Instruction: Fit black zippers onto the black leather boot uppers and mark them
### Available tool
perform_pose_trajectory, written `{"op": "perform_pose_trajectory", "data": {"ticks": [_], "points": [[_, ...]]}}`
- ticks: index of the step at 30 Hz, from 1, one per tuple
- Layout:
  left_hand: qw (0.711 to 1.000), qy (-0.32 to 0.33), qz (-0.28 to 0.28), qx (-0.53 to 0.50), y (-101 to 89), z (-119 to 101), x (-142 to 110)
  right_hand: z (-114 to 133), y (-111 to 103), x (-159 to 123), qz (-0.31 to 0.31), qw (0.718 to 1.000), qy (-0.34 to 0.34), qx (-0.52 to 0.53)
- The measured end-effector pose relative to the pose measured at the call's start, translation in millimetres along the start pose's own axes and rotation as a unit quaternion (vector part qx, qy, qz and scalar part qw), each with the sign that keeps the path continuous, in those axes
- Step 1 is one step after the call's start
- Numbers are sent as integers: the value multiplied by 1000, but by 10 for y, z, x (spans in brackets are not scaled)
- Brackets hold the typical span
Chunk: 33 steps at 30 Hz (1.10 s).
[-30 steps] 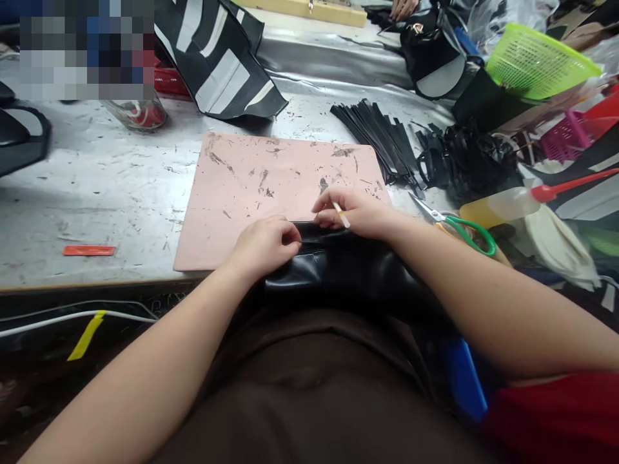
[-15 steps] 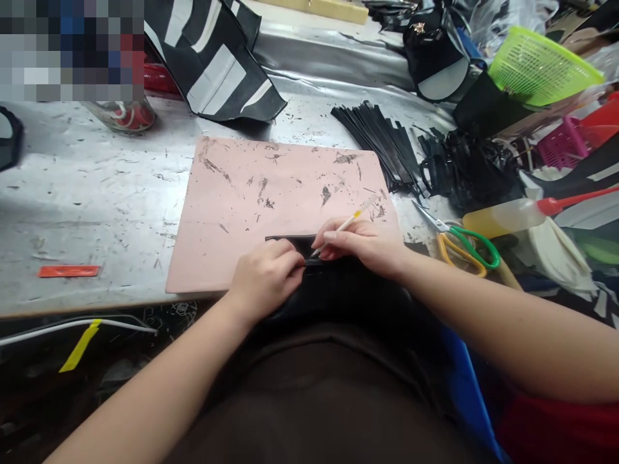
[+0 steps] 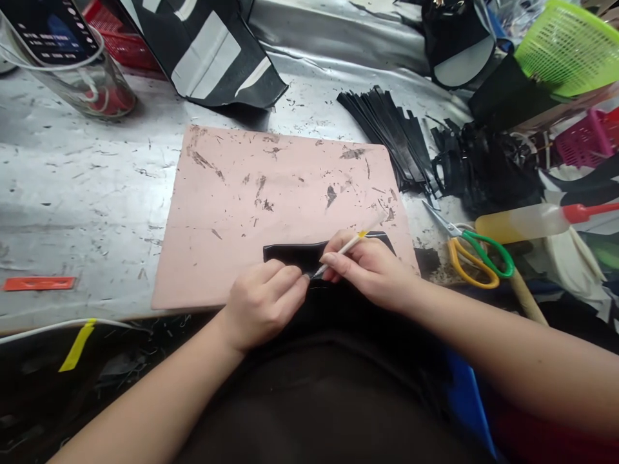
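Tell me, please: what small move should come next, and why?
Perhaps the right hand should draw the white pen-like tool lightly along the black piece, a little away from the left hand. The tool is gripped like a pen, and its tip is down at the piece, close to the left hand, which seems to hold the piece.

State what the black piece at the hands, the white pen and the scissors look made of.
Black piece: leather or synthetic leather, I can't tell which; smooth, with light catching its edge. White pen: probably plastic, given its smooth, pale barrel. Scissors: metal blades, judging by their silvery shine; handles likely plastic, in even green and orange.
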<state>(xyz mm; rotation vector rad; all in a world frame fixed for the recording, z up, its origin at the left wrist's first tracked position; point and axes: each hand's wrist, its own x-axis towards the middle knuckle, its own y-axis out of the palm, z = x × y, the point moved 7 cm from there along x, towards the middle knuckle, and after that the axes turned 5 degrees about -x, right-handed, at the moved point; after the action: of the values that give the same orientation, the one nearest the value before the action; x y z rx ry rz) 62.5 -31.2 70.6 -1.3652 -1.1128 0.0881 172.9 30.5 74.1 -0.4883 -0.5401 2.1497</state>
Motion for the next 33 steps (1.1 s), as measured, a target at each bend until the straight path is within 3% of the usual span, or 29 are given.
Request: {"op": "perform_pose_trajectory", "data": {"ticks": [19,25,29,33], "points": [[1000,19,-12,11,-7,-25,-3,25,-7,-26,-17,999,-22,-33],[1000,8,-11,-1,0,-11,10,20,-55,-57,-31,999,-25,10],[997,-56,29,-34,38,85,82,-96,-120,-35,-49,998,0,50],[962,-204,147,-102,157,303,188,-290,-148,51,-42,986,70,142]]}}
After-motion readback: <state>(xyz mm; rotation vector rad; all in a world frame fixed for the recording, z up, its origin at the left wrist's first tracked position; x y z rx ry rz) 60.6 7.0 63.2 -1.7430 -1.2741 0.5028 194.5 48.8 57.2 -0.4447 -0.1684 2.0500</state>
